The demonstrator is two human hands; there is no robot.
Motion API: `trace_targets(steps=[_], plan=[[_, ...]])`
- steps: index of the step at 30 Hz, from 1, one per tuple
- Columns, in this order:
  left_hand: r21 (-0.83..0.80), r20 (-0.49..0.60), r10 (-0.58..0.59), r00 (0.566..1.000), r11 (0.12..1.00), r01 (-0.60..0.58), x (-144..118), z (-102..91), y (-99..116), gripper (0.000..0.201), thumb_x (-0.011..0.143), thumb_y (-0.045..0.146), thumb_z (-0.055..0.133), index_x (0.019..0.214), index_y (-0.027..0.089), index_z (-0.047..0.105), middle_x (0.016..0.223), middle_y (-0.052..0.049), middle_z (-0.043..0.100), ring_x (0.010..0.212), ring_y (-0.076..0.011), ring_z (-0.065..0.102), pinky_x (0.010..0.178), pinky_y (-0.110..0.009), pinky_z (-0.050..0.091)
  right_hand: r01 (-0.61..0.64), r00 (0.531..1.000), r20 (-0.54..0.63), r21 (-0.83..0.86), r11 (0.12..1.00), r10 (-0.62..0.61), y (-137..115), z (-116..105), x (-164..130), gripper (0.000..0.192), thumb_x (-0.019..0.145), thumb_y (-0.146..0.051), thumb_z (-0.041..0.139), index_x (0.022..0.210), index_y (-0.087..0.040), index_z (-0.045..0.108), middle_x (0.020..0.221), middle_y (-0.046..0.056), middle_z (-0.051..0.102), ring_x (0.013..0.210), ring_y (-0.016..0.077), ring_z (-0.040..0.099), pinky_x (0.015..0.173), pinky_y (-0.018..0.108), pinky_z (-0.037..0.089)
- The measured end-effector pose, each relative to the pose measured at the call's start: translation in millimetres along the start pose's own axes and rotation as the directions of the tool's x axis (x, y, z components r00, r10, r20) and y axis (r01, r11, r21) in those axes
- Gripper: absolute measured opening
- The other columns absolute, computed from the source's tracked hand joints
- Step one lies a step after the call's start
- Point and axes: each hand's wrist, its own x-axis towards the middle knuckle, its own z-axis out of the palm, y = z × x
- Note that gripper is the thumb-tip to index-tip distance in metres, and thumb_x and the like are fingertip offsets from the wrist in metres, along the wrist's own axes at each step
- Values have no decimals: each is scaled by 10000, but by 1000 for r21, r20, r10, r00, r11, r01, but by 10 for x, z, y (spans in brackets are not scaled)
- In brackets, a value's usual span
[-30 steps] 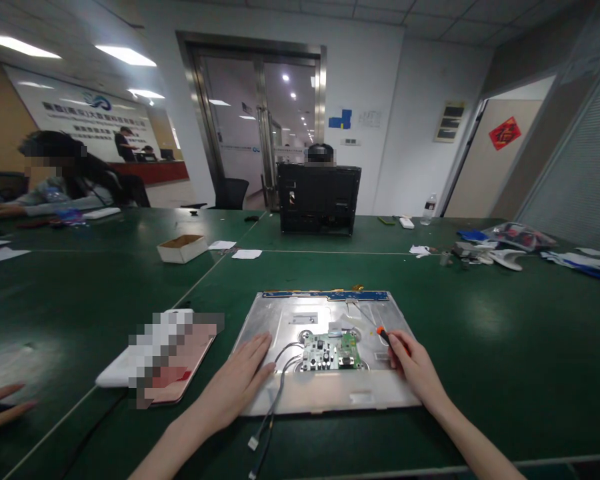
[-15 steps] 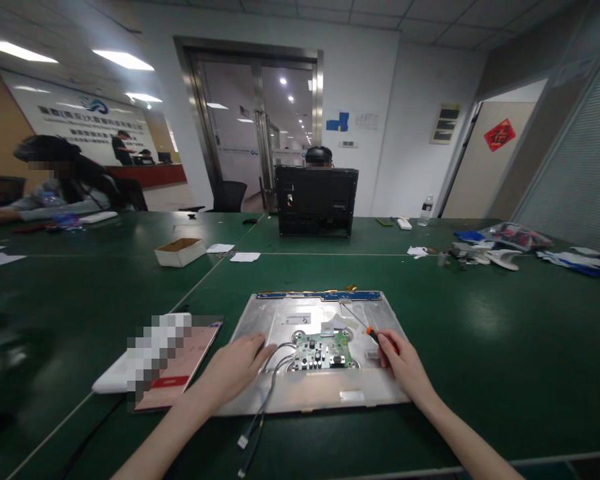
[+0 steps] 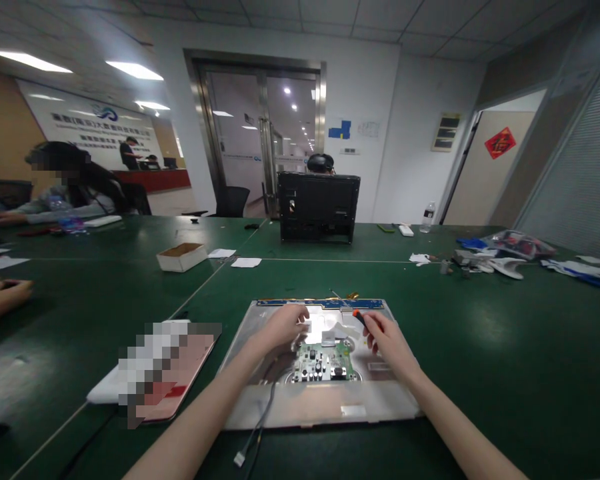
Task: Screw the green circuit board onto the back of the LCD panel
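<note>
Screwdriver tip close to bare board and ribbon

Landmark: small green circuit board (image 3: 321,362), seated in a round recess at the middle of the flat silver metal back panel (image 3: 316,404), which lies on the green desk (image 3: 480,347).

Right hand (image 3: 386,340): just right of the board and slightly beyond it, fingers curled shut around the orange-and-black screwdriver handle (image 3: 359,316). Shaft and tip are too thin to make out, so where the tip rests cannot be told.

Left hand (image 3: 284,325): just beyond the board's far-left corner, fingers bent down and pinched together at a small white tab or label (image 3: 306,326) on the panel. Whether it truly grips the tab, I cannot tell.

Grey cables (image 3: 260,423) run from the board's near-left side off the panel's near edge, white plugs loose on the desk.

Risks, as judged:
- A slip of the tip across the board could scratch traces or knock a component; the hand holds the tool low and close.
- Pulling at the tab while the blue strip (image 3: 327,304) along the panel's far edge remains attached might tear a flat ribbon.
- The forearm lies over the cables; dragging it could tug the connectors.
- Any loosened screw could roll into the recess under the board.
</note>
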Motion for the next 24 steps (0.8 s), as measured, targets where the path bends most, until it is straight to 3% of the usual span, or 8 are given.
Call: trace_targets(steps=[5,10,24], plan=[[-36,15,29,999,999,-28,77,135,-12,154,710,92,564,766,153,693,786,-50,707,745,-191,634,657,-239,433,54,998,27,-33,998,-54,-101,103,284,413,834,-572,448,875,-182,577,654,-2,558,475,121,507,397,231,384],[-49,-18,45,999,998,-45,43,219,-28,200,733,64,515,751,154,693,799,-63,705,772,-193,627,701,-249,435,90,995,39,-79,993,-88,-52,168,441,351,856,-512,447,873,-185,572,649,-8,550,490,125,499,430,238,378],[-168,-149,34,988,984,-59,48,358,-73,173,756,34,543,815,150,657,832,-56,685,809,-196,618,732,-261,440,89,994,69,-104,991,-82,265,231,382,331,861,-480,435,863,-186,587,607,-24,540,410,109,454,379,227,306]])
